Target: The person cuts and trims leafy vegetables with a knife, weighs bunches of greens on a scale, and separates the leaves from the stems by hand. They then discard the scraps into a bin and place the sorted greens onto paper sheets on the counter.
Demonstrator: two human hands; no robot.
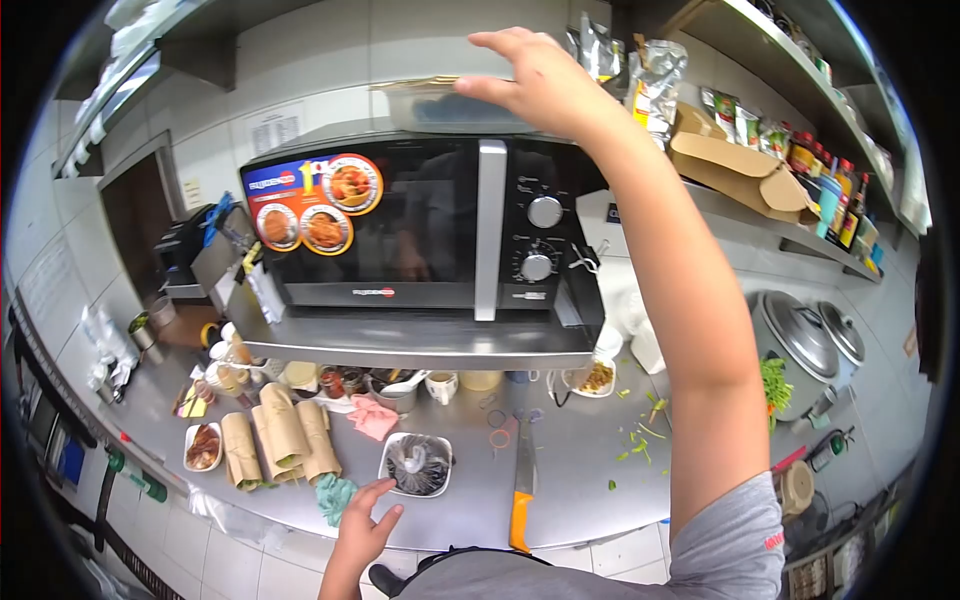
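Observation:
My right hand (545, 82) is raised above the microwave (410, 220), its fingers spread. It is at a clear plastic container (435, 112) on the microwave's top; whether it touches the container I cannot tell. Low in front, my left hand (362, 528) has its fingers apart, close to a white tub (446, 478) that holds a knotted plastic bag (415, 460) of dark contents. Beside that hand lies a crumpled green cloth (335, 497). Several brown paper-wrapped rolls (285, 430) rest farther left, next to a small dish (203, 447) of reddish food.
A knife (524, 470) with an orange handle lies on the steel counter (580, 500), its handle toward me. Green scraps (640, 440) are scattered to the right. Large lidded pots (795, 340) stand at the far right. Above them, a shelf holds a cardboard box (735, 170) and bottles.

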